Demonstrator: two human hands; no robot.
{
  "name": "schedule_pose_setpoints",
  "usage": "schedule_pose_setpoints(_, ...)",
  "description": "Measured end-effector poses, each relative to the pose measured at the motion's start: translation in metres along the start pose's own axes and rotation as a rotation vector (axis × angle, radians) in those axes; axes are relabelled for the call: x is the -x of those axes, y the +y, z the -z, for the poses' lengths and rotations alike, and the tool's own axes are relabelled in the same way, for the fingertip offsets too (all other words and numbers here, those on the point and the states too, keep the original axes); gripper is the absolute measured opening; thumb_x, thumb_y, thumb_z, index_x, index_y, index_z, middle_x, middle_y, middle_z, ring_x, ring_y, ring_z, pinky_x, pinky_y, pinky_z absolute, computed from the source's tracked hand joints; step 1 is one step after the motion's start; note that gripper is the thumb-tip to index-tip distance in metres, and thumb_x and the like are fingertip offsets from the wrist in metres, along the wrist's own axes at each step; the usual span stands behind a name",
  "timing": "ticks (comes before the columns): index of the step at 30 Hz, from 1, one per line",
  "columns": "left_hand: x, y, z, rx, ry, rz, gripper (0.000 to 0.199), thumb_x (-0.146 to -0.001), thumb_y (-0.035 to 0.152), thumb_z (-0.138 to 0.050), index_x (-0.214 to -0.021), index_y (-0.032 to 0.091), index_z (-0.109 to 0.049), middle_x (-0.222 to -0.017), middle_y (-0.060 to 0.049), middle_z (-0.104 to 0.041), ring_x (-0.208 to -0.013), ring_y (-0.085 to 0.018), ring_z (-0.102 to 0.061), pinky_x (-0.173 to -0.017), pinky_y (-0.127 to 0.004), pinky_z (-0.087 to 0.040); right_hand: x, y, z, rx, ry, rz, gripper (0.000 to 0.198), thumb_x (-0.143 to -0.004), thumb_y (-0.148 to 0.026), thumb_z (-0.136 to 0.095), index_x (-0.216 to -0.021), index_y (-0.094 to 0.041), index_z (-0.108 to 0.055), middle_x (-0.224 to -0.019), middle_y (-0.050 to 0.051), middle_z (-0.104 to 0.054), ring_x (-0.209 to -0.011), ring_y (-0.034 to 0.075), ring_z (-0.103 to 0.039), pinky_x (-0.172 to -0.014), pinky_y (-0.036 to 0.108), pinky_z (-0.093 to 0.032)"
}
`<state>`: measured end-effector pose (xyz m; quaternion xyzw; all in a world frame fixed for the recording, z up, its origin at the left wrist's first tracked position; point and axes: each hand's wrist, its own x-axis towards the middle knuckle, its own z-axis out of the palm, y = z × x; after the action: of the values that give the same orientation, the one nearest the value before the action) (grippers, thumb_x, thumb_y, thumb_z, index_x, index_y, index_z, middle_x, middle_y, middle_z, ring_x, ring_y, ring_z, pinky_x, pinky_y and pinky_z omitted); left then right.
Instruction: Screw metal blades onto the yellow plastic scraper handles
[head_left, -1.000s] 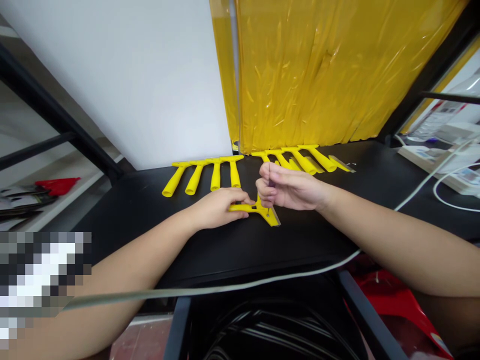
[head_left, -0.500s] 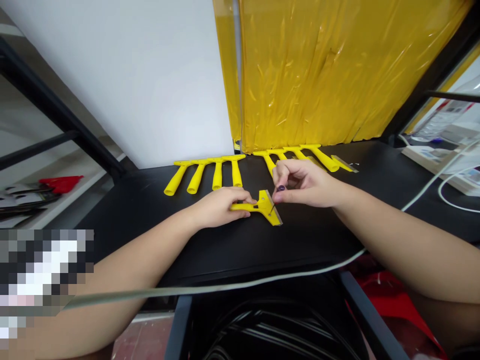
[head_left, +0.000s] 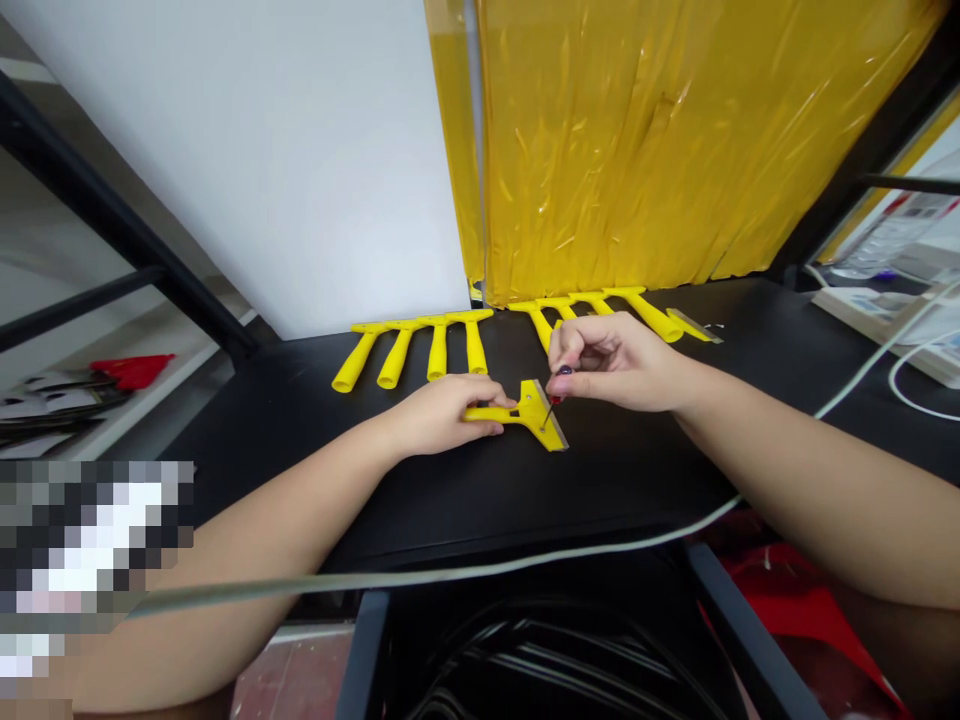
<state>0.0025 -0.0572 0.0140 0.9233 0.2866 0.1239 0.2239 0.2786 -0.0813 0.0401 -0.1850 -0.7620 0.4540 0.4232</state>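
My left hand (head_left: 454,412) is closed round the handle of a yellow scraper (head_left: 534,412), which lies on the black table with its metal blade edge to the right. Between the thumb and fingers of my right hand (head_left: 611,365) is a small screwdriver (head_left: 558,385) with a dark red and purple handle. Its thin shaft slants down to the lower screw on the scraper's head. Behind my left hand, several yellow scraper handles (head_left: 436,350) lie in a row. Past my right hand is another row of yellow scrapers (head_left: 656,315), partly hidden by that hand.
A white panel (head_left: 300,160) and yellow plastic sheeting (head_left: 637,150) rise behind the table (head_left: 450,500). A pale cable (head_left: 480,572) crosses in front of the table edge. At right lies a wooden tray (head_left: 885,325); black metal bars (head_left: 127,220) stand at left.
The view has shifted very slightly. Both hands keep their grips, and the screwdriver tip stays at the same screw; my right hand's fingers have turned a little.
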Motion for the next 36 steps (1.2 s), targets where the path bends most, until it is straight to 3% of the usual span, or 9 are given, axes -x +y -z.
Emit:
schedule_pose_setpoints(3,0.0,-0.001,0.0,0.002,0.002,0.012,0.019,-0.095,0.031,-0.075,-0.113,0.024,-0.074,-0.12,-0.005,-0.078,-0.112,-0.023,-0.072,-0.098,-0.034,-0.053,-0.001,0.0,0.001,-0.004,-0.021,-0.011,0.036,-0.081,-0.035,-0.094,-0.077,-0.02,-0.062,-0.08,0.002,-0.068,-0.07,0.017,-0.068,-0.066,0.03,-0.058)
schedule_pose_setpoints(7,0.001,-0.002,-0.001,0.008,-0.002,0.018,0.019,-0.095,0.031,-0.075,-0.113,0.025,-0.074,-0.122,-0.004,-0.078,-0.113,-0.023,-0.072,-0.098,-0.034,-0.053,-0.003,-0.003,0.005,0.048,-0.159,0.036,0.017,-0.095,-0.034,-0.081,-0.093,-0.018,-0.077,-0.091,0.006,-0.068,-0.081,0.017,-0.069,-0.076,0.03,-0.058)
schedule_pose_setpoints(11,0.001,-0.004,-0.001,0.006,0.005,0.013,0.021,-0.095,0.031,-0.075,-0.115,0.025,-0.074,-0.122,-0.005,-0.077,-0.111,-0.023,-0.072,-0.098,-0.034,-0.052,-0.006,-0.001,0.007,-0.009,-0.228,0.028,0.02,-0.101,-0.034,-0.072,-0.103,-0.017,-0.083,-0.104,0.009,-0.066,-0.089,0.019,-0.068,-0.084,0.034,-0.057)
schedule_pose_setpoints(15,0.001,-0.004,-0.002,0.008,0.005,0.017,0.021,-0.095,0.032,-0.075,-0.115,0.024,-0.074,-0.119,-0.004,-0.078,-0.11,-0.022,-0.071,-0.097,-0.033,-0.052,-0.005,0.006,-0.003,-0.377,-0.187,-0.155,0.027,-0.102,-0.038,-0.065,-0.097,-0.015,-0.076,-0.082,0.005,-0.063,-0.076,0.02,-0.062,-0.079,0.038,-0.053)
schedule_pose_setpoints(19,0.001,-0.002,-0.001,0.009,-0.005,0.023,0.022,-0.095,0.03,-0.075,-0.117,0.025,-0.075,-0.121,-0.003,-0.078,-0.11,-0.022,-0.071,-0.097,-0.033,-0.053,-0.005,0.01,-0.02,-0.627,-0.114,-0.248,0.02,-0.101,-0.039,-0.07,-0.1,-0.023,-0.058,-0.065,-0.008,-0.045,-0.057,0.013,-0.04,-0.069,0.031,-0.045)
schedule_pose_setpoints(22,0.001,-0.002,0.0,0.012,-0.005,0.017,0.022,-0.095,0.03,-0.076,-0.116,0.026,-0.075,-0.124,-0.003,-0.078,-0.112,-0.022,-0.071,-0.1,-0.033,-0.052,-0.007,0.013,-0.027,-0.642,-0.07,-0.222,0.034,-0.098,-0.043,-0.077,-0.092,-0.024,-0.051,-0.069,-0.007,-0.048,-0.062,0.012,-0.043,-0.071,0.029,-0.046)
schedule_pose_setpoints(26,0.001,-0.002,0.0,0.002,-0.01,0.015,0.022,-0.095,0.03,-0.076,-0.117,0.025,-0.076,-0.121,-0.003,-0.078,-0.115,-0.023,-0.071,-0.103,-0.034,-0.052,-0.01,0.018,-0.024,-0.609,-0.078,-0.212,0.041,-0.098,-0.052,-0.077,-0.084,-0.02,-0.055,-0.082,0.0,-0.058,-0.077,0.016,-0.057,-0.077,0.034,-0.053)
schedule_pose_setpoints(32,0.0,-0.001,0.0,-0.005,-0.006,0.022,0.021,-0.095,0.031,-0.076,-0.115,0.026,-0.076,-0.121,-0.003,-0.078,-0.112,-0.023,-0.071,-0.099,-0.033,-0.053,-0.009,0.016,-0.027,-0.662,-0.074,-0.213,0.034,-0.106,-0.055,-0.064,-0.095,-0.024,-0.055,-0.059,-0.012,-0.03,-0.052,0.01,-0.03,-0.068,0.029,-0.047)
schedule_pose_setpoints(36,0.0,-0.002,0.0,-0.004,-0.005,0.013,0.021,-0.095,0.032,-0.075,-0.115,0.026,-0.076,-0.119,-0.003,-0.078,-0.112,-0.023,-0.072,-0.101,-0.034,-0.053,-0.009,0.014,-0.029,-0.657,-0.028,-0.217,0.037,-0.1,-0.046,-0.076,-0.088,-0.022,-0.05,-0.075,-0.005,-0.049,-0.067,0.012,-0.048,-0.072,0.029,-0.05)
